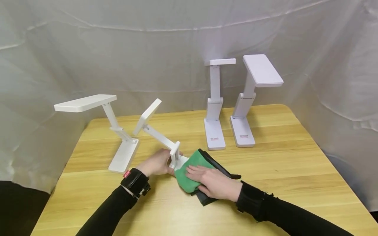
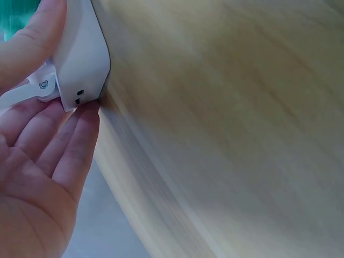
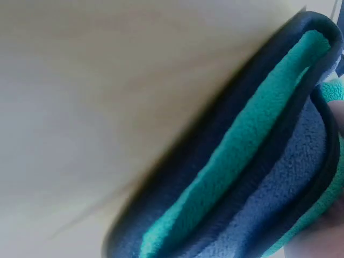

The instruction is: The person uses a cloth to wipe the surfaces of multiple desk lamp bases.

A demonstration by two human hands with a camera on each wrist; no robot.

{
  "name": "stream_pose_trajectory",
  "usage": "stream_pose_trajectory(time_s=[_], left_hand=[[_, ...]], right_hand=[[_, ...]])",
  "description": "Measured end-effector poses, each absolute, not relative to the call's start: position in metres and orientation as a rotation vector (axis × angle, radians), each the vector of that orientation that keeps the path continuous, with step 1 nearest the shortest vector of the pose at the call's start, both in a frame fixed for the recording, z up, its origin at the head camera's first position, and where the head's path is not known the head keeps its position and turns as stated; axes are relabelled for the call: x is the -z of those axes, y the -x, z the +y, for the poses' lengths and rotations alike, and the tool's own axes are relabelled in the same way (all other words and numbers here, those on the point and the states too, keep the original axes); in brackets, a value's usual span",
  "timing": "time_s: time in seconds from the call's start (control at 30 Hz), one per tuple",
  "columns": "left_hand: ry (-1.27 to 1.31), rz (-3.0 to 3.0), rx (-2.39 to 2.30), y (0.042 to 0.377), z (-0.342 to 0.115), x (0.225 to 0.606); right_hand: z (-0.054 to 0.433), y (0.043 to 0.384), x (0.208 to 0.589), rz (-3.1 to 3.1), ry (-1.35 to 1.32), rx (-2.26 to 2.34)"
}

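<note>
A white folding desk lamp (image 1: 160,137) stands tilted near the middle of the table, its panel head raised toward the upper left. My left hand (image 1: 156,163) grips the hinge end of its base (image 2: 86,59), the thumb on one side and the fingers at the end face with two small ports. Over the rest of that base lies a folded green and dark cloth (image 1: 192,167). My right hand (image 1: 215,182) presses on the cloth with its fingers laid out across the green side. In the right wrist view, the cloth's folded layers (image 3: 231,161) hide most of that hand.
Another white desk lamp (image 1: 122,155) stands unfolded at the left. Two more, a slim-looking one (image 1: 214,132) and one with its panel facing forward (image 1: 242,131), stand at the back right. Behind the wooden table (image 1: 295,170) hangs a pale grey curtain (image 1: 165,65).
</note>
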State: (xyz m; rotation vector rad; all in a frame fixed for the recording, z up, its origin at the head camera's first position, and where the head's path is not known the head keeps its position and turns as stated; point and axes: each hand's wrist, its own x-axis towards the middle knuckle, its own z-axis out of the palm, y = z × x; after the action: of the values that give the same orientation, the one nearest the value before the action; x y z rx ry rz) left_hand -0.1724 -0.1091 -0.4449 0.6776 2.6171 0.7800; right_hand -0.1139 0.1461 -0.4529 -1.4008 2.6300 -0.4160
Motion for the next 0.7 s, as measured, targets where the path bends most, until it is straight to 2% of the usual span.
stream_pose_trajectory(time_s=[0.27, 0.47, 0.7], left_hand=[[-0.697, 2.637, -0.753, 0.171, -0.113, 0.445], [-0.75, 2.646, -0.732, 0.172, -0.111, 0.446], [-0.75, 2.663, -0.732, 0.172, -0.11, 0.449]], right_hand=[[0.169, 0.107, 0.452, 2.699, 1.321, 0.464], [0.148, 0.121, 0.452, 2.709, 1.312, 0.469], [0.127, 0.129, 0.454, 2.705, 1.439, 0.36]])
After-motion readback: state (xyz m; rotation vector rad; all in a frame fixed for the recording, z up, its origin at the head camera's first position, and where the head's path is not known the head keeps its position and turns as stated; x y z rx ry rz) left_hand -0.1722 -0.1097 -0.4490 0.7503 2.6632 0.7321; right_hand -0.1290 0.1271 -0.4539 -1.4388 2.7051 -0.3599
